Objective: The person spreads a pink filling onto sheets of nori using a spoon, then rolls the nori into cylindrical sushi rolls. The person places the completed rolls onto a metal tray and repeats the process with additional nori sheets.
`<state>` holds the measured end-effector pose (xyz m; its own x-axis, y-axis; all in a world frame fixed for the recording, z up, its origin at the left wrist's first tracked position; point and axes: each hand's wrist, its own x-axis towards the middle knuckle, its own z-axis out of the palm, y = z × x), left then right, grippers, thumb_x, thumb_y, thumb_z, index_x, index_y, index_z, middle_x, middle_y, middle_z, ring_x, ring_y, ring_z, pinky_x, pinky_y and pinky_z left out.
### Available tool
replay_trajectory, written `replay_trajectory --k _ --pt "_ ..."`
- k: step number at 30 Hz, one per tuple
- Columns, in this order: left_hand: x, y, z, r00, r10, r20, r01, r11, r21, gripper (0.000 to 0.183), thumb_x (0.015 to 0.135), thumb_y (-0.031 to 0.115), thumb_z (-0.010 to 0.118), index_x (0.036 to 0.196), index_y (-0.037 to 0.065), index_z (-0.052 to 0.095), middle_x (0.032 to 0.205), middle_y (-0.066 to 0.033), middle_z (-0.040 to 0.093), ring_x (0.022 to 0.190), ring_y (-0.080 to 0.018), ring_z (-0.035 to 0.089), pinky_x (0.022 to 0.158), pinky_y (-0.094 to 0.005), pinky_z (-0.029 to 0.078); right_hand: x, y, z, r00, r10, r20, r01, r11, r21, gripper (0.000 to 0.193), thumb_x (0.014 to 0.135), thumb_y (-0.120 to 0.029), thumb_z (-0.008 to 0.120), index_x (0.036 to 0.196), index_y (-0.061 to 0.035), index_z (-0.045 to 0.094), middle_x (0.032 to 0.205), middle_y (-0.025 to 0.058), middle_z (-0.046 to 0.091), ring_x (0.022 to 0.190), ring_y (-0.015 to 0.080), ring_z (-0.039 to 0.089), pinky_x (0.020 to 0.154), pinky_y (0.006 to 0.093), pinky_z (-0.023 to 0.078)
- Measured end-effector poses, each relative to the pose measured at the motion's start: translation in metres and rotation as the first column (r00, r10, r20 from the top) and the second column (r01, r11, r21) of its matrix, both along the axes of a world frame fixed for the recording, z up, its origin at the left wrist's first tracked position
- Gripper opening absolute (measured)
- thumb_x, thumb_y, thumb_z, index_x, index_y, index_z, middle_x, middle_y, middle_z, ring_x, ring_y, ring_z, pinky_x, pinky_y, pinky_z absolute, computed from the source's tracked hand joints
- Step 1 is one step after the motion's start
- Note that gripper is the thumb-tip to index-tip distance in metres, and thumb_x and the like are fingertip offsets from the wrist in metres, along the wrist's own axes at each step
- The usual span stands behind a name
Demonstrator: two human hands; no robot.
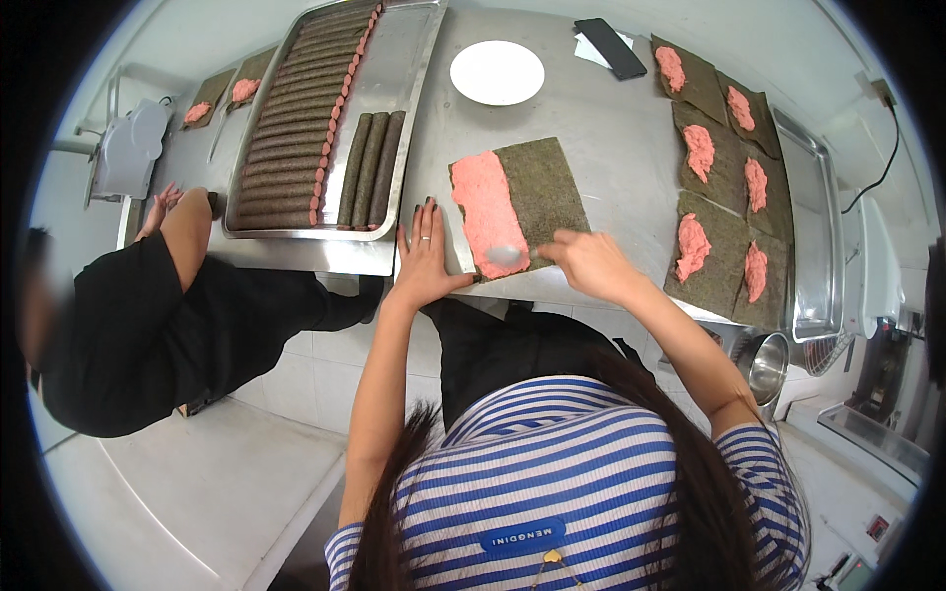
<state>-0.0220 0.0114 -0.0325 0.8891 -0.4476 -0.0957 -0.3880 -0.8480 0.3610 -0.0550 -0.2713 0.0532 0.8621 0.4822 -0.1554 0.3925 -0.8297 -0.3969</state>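
Note:
A dark green seaweed sheet point(547, 187) lies on the metal table in front of me. Pink paste point(483, 202) is spread in a band over its left half. My right hand point(583, 262) grips a spoon point(505, 256), its bowl resting on the paste near the sheet's lower edge. To the left of the sheet, my left hand point(426, 258) lies flat with fingers stretched out, the thumb at the sheet's near left corner. The spoon's handle is mostly hidden by my right hand.
At left stands a metal tray point(379, 233) of seaweed rolls point(296, 148). A white plate point(497, 73) and a black phone point(611, 49) lie farther back. More seaweed sheets point(714, 212) with paste lumps are at right. A co-worker in black point(168, 305) stands at left.

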Motion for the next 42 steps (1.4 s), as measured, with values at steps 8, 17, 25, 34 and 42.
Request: replay_trajectory --k 8,17,25,34,42 --pt "0.001 -0.002 0.005 1.0 0.008 -0.028 -0.008 1.0 -0.002 0.128 0.056 0.051 0.078 0.148 -0.002 0.007 0.157 -0.016 0.005 0.145 -0.0332 0.006 0.113 -0.0566 0.006 -0.003 -0.003 -0.012 0.971 -0.223 0.088 0.211 0.969 0.127 0.029 0.081 -0.006 0.051 0.105 -0.0105 0.067 0.087 0.0122 0.062 0.075 0.0351 0.064 0.063 0.0474 0.05" --pt "0.0 -0.002 0.005 0.999 0.004 -0.033 -0.005 1.0 -0.024 0.128 0.056 0.05 0.076 0.148 -0.001 0.004 0.157 -0.017 0.004 0.145 -0.0347 0.004 0.113 -0.0575 0.004 -0.055 0.028 -0.031 0.979 -0.201 0.034 0.193 0.969 0.155 0.035 0.08 -0.002 0.05 0.111 -0.0076 0.063 0.088 0.0119 0.058 0.072 0.034 0.064 0.061 0.0465 0.051" --pt "0.0 -0.003 0.005 1.0 -0.001 -0.029 0.0 1.0 -0.025 0.129 0.055 0.05 0.077 0.149 -0.001 0.003 0.157 -0.0164 0.004 0.145 -0.0344 0.003 0.113 -0.0576 0.004 -0.066 0.014 -0.04 0.947 -0.304 0.103 0.277 0.937 0.214 0.031 0.079 -0.003 0.056 0.107 -0.0091 0.066 0.08 0.0091 0.056 0.068 0.0302 0.061 0.059 0.0424 0.05" --pt "0.0 -0.003 0.007 1.0 0.007 -0.029 -0.006 1.0 0.02 0.129 0.056 0.05 0.078 0.148 -0.001 0.005 0.157 -0.0153 0.005 0.145 -0.0324 0.005 0.114 -0.0565 0.007 0.037 -0.011 -0.023 0.97 -0.011 0.242 -0.015 0.994 0.105 0.024 0.079 -0.01 0.057 0.096 -0.0159 0.073 0.077 0.0069 0.059 0.076 0.0281 0.062 0.064 0.0424 0.05" --pt "0.001 -0.003 0.006 0.998 0.019 -0.053 -0.018 1.0 0.015 0.128 0.056 0.05 0.078 0.148 -0.001 0.005 0.157 -0.0154 0.005 0.145 -0.0322 0.005 0.114 -0.0563 0.006 0.121 -0.009 -0.038 0.944 -0.09 0.317 0.055 0.992 0.117 0.023 0.081 -0.013 0.057 0.094 -0.0186 0.074 0.082 0.0047 0.063 0.079 0.0277 0.063 0.066 0.0419 0.05"
